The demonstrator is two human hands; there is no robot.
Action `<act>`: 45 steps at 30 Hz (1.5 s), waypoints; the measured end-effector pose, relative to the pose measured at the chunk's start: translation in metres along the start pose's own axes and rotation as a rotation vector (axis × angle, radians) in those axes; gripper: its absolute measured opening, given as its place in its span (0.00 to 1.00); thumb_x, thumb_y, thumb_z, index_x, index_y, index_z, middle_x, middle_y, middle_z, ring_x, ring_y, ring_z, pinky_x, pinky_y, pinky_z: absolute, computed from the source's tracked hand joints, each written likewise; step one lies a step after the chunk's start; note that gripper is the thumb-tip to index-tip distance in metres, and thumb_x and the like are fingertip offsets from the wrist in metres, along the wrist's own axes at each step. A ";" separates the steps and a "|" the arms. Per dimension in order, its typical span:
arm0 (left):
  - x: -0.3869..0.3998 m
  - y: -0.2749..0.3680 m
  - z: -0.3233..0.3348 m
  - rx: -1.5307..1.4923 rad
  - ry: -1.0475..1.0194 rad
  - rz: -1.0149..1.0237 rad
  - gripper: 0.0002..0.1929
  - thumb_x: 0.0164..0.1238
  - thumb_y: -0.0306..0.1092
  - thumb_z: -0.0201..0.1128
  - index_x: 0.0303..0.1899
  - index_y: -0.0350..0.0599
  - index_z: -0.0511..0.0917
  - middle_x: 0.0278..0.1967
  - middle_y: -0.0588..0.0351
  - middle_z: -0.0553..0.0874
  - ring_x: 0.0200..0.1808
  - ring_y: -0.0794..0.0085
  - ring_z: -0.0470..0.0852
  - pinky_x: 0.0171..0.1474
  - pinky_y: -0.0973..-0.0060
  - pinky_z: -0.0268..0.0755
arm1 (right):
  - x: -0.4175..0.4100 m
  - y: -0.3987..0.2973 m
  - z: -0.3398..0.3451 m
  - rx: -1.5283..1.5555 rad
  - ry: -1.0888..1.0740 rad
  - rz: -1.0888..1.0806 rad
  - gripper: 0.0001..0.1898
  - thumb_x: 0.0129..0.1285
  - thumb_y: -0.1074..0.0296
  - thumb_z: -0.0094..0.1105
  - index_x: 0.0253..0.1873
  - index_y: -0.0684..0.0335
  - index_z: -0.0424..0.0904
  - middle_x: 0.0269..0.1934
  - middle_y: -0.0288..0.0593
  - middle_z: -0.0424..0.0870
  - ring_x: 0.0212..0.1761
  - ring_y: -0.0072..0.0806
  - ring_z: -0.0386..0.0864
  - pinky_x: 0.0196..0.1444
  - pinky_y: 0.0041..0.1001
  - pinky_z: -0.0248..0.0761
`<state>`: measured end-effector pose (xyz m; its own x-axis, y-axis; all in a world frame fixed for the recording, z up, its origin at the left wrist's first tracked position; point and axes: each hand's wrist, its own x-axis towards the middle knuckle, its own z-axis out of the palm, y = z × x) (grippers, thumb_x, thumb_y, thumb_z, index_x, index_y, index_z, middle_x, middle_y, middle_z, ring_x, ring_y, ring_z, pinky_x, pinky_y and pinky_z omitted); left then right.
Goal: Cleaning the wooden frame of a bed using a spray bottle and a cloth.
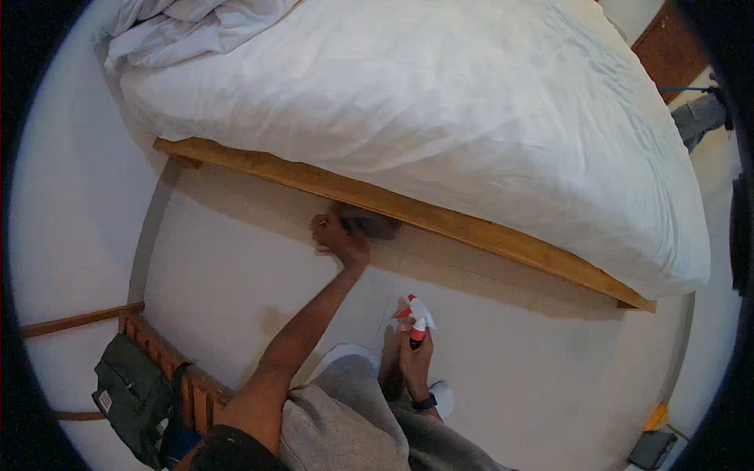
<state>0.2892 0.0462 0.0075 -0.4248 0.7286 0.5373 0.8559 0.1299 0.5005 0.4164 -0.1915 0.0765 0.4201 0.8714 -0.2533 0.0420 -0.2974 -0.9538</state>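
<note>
At the lower edge of the bed, my left hand [339, 235] reaches over the floor with its fingers curled. It grips a dark grey cloth [377, 225], blurred and partly under the wooden bed rail [412, 209]. Closer to my legs, my right hand [417, 359] holds a spray bottle by the neck. Its white and red trigger head [419, 315] points up and away from me; hand and leg hide most of the bottle body.
A white-sheeted mattress [412, 106] rests on the wooden frame. On my left, a dark green bag [135, 394] lies on a slatted wooden seat [200, 400]. A dustpan-like grey object [652, 450] with a yellow part sits at the lower right. Another person's trousered leg [699, 120] shows at the right.
</note>
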 end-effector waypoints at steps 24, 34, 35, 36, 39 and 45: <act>0.090 0.024 0.016 -0.957 0.185 -0.565 0.32 0.81 0.51 0.44 0.73 0.38 0.53 0.68 0.44 0.64 0.66 0.62 0.64 0.70 0.67 0.52 | -0.001 -0.003 -0.006 0.346 -0.051 0.312 0.13 0.73 0.61 0.56 0.55 0.62 0.70 0.28 0.38 0.76 0.24 0.25 0.75 0.30 0.31 0.77; 0.018 0.008 0.063 -1.189 0.150 -0.864 0.29 0.82 0.54 0.36 0.68 0.36 0.56 0.62 0.42 0.66 0.62 0.59 0.64 0.66 0.66 0.53 | -0.004 0.003 0.005 0.258 -0.142 0.297 0.09 0.75 0.63 0.54 0.51 0.61 0.71 0.28 0.35 0.75 0.23 0.22 0.73 0.29 0.28 0.76; 0.002 0.056 0.047 -1.123 0.060 -0.831 0.30 0.82 0.55 0.35 0.69 0.38 0.55 0.62 0.44 0.65 0.63 0.61 0.63 0.67 0.66 0.52 | 0.001 0.006 -0.009 0.258 -0.095 0.273 0.09 0.75 0.63 0.54 0.51 0.60 0.71 0.28 0.35 0.75 0.23 0.22 0.73 0.28 0.28 0.75; 0.004 0.077 0.031 -1.026 0.003 -0.770 0.30 0.82 0.56 0.35 0.69 0.39 0.53 0.62 0.46 0.64 0.63 0.63 0.62 0.68 0.67 0.50 | 0.002 0.009 -0.008 0.283 -0.092 0.259 0.09 0.75 0.64 0.54 0.52 0.60 0.71 0.28 0.35 0.75 0.24 0.22 0.73 0.27 0.27 0.75; 0.032 0.121 -0.001 -1.068 -0.028 -0.689 0.33 0.81 0.58 0.34 0.72 0.41 0.47 0.67 0.48 0.57 0.68 0.64 0.55 0.71 0.67 0.44 | 0.009 0.007 -0.021 0.234 -0.044 0.286 0.08 0.75 0.65 0.54 0.53 0.60 0.70 0.29 0.34 0.75 0.24 0.22 0.73 0.26 0.27 0.74; 0.104 -0.040 0.038 -1.189 -0.123 -0.622 0.35 0.82 0.47 0.38 0.76 0.38 0.34 0.76 0.42 0.44 0.76 0.58 0.44 0.77 0.63 0.30 | 0.010 0.007 -0.011 0.246 -0.071 0.218 0.07 0.74 0.66 0.54 0.50 0.60 0.69 0.28 0.38 0.75 0.23 0.23 0.74 0.25 0.26 0.73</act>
<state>0.2216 0.1423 0.0177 -0.5636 0.8257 -0.0250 -0.2671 -0.1535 0.9514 0.4311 -0.1894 0.0692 0.3308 0.8253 -0.4576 -0.2653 -0.3840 -0.8844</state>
